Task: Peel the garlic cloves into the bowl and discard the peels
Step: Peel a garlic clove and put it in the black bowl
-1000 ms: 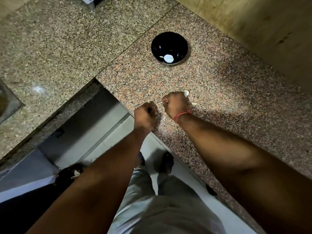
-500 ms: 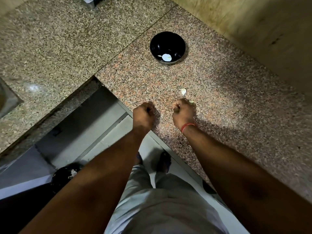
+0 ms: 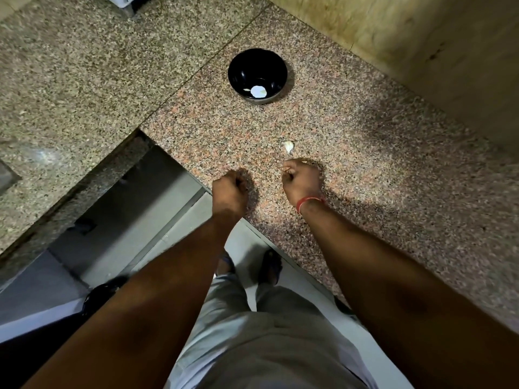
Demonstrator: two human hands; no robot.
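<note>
**Desk:** What does the head camera show?

**Photographer:** A person stands at the corner of a speckled granite counter point(image 3: 365, 153), both forearms reaching over its edge. The left hand point(image 3: 229, 190) is curled into a fist at the counter's rim; whether anything lies inside it cannot be told. The right hand point(image 3: 302, 179), with a red band point(image 3: 309, 202) round the wrist, is also curled, knuckles up, resting on the stone.

**Desk:** Is the right hand holding anything?

**Photographer:** A pale sliver shows at its fingertips, too small to name. Its fingers are closed tight, but what they grip, if anything, cannot be told.

**Desk:** Where is the garlic?

**Photographer:** One unpeeled garlic clove point(image 3: 288, 147) lies loose on the counter just beyond the right hand, apart from it. Farther back stands a black bowl point(image 3: 238, 66), upright, well apart from both hands. In its bottom lies a white peeled clove point(image 3: 257, 91), with a smaller pale scrap just beside it.

**Desk:** Anything else?

**Photographer:** A tan wall point(image 3: 421, 37) runs behind the counter. Below the edge are the person's grey trousers point(image 3: 266, 346), dark sandals point(image 3: 269, 266) on a pale floor, and a dark bin point(image 3: 104, 296) at lower left.
</note>
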